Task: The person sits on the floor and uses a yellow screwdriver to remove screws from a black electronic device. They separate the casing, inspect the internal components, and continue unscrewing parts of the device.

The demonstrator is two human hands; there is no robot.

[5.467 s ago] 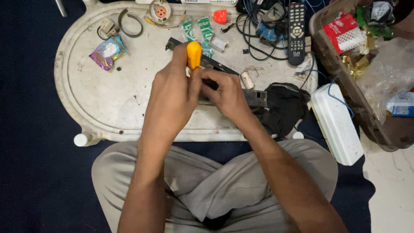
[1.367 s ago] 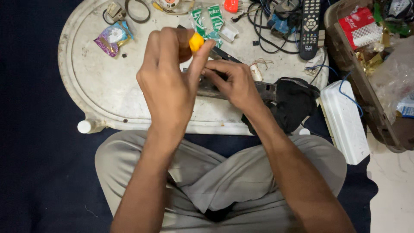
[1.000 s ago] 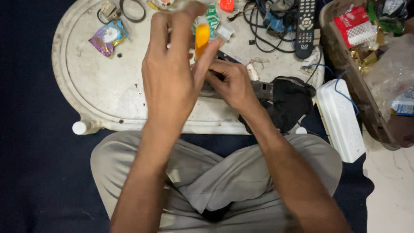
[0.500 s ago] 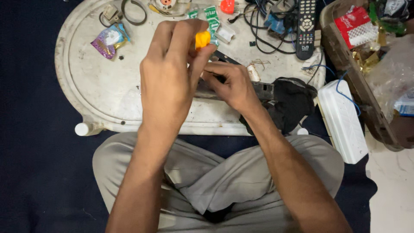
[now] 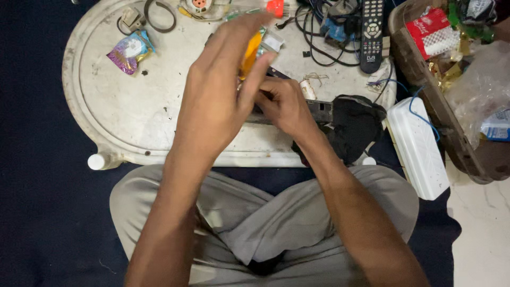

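Note:
My left hand [image 5: 220,101] is raised over the white oval table [image 5: 122,114], its fingers stretched forward around the orange handle of a screwdriver [image 5: 249,50]. The handle stands nearly upright between the fingers. My right hand [image 5: 287,103] presses down on a long dark device [image 5: 321,110] lying on the table, fingers curled at its left end. The screwdriver's tip is hidden behind my hands, where the two hands meet.
A purple foil packet [image 5: 129,50], a black rubber ring [image 5: 159,13], tangled cables [image 5: 324,32] and a black remote [image 5: 372,34] lie on the table. A black cloth [image 5: 356,127], a white box [image 5: 419,146] and a cluttered brown tray [image 5: 425,85] sit to the right.
My left hand has opened its fingers further along the orange handle and shifted slightly; the handle's angle keeps changing between frames. My right hand stays on the dark device.

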